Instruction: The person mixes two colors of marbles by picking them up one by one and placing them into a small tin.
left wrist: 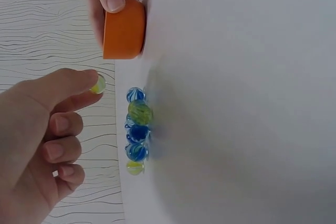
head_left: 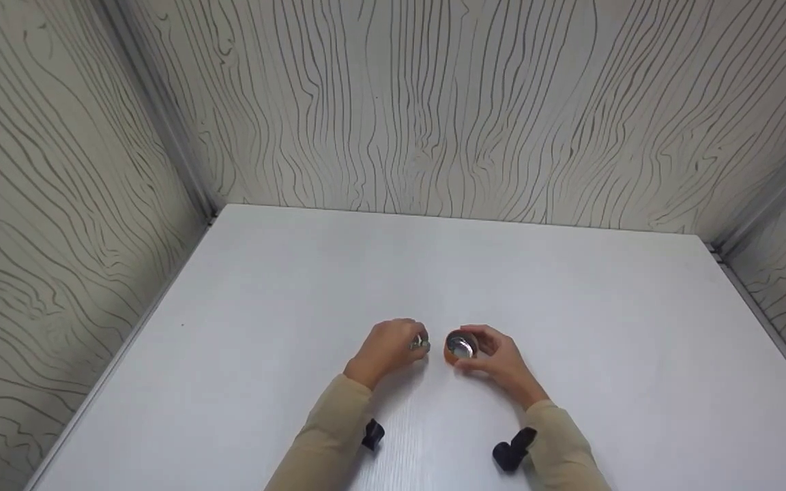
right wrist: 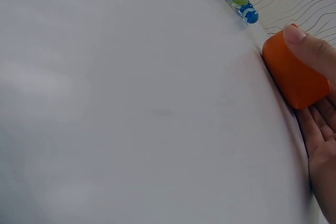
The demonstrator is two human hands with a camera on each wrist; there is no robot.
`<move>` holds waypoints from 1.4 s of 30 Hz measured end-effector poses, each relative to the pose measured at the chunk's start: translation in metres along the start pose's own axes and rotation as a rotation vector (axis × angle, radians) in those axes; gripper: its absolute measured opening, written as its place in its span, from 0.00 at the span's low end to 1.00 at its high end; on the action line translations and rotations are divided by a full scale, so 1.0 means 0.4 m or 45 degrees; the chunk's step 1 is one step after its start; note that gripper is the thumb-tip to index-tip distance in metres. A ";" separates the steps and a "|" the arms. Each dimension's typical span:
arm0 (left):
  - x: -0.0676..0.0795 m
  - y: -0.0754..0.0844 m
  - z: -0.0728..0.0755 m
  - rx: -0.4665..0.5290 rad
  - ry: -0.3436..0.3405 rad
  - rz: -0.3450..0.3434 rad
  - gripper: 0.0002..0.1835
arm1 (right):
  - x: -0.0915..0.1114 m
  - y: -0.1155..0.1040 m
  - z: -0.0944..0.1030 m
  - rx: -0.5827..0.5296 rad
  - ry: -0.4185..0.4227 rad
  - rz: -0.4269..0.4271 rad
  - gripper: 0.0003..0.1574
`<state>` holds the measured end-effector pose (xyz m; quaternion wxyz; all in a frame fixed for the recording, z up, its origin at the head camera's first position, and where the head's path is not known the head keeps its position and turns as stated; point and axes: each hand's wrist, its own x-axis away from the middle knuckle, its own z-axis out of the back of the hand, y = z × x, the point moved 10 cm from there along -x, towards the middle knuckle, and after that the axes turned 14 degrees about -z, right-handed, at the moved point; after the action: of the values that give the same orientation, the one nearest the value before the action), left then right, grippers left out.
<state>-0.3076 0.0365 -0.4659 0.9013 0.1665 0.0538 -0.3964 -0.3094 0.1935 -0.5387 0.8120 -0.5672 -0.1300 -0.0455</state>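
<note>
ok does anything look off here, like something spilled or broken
Nothing stands out. The orange cup is upright in the right hand with no visible damage, the loose marbles sit grouped on the table, and the left hand pinches one more marble.

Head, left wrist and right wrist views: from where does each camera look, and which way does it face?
Head: worn on the head, facing forward and down at the flat white table; left hand, right hand and beige fabric sleeves show.
Left wrist: on that wrist, facing round blue and yellow glass marbles; both hands show.
Right wrist: on that wrist, facing the table and round orange cup; both hands partly show.
Both wrist views share this cup and the marbles.
</note>
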 end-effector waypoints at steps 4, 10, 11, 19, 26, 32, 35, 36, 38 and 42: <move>-0.004 0.003 -0.002 -0.014 -0.012 0.005 0.09 | 0.002 -0.001 0.000 0.006 0.006 0.005 0.41; -0.011 0.018 0.004 -0.037 -0.003 -0.014 0.09 | 0.003 -0.002 -0.001 -0.002 -0.003 0.006 0.41; -0.013 0.021 0.004 -0.041 -0.005 -0.017 0.09 | 0.004 -0.003 -0.002 -0.005 -0.009 0.011 0.41; -0.024 0.041 0.007 -0.072 0.031 -0.074 0.07 | 0.006 -0.008 -0.002 -0.003 -0.016 0.043 0.41; -0.037 0.054 0.007 -0.101 0.015 -0.099 0.08 | 0.000 0.002 0.000 -0.011 0.000 0.006 0.41; -0.046 0.063 0.000 -0.108 0.010 -0.123 0.08 | 0.001 -0.005 0.000 -0.002 0.000 0.026 0.41; -0.048 0.067 -0.001 -0.112 0.015 -0.129 0.08 | 0.003 -0.007 0.000 0.001 -0.001 0.030 0.41; -0.048 0.069 -0.001 -0.115 0.017 -0.132 0.08 | 0.003 -0.007 -0.001 -0.004 -0.005 0.032 0.41; -0.049 0.073 0.001 -0.126 0.029 -0.145 0.08 | 0.003 -0.006 -0.002 -0.017 -0.012 0.031 0.41; -0.050 0.080 0.003 -0.148 0.051 -0.159 0.07 | 0.006 -0.006 -0.003 -0.012 -0.011 0.034 0.41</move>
<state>-0.2977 0.0702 -0.4521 0.8816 0.1182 0.1048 -0.4447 -0.3077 0.1917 -0.5362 0.8092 -0.5730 -0.1258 -0.0327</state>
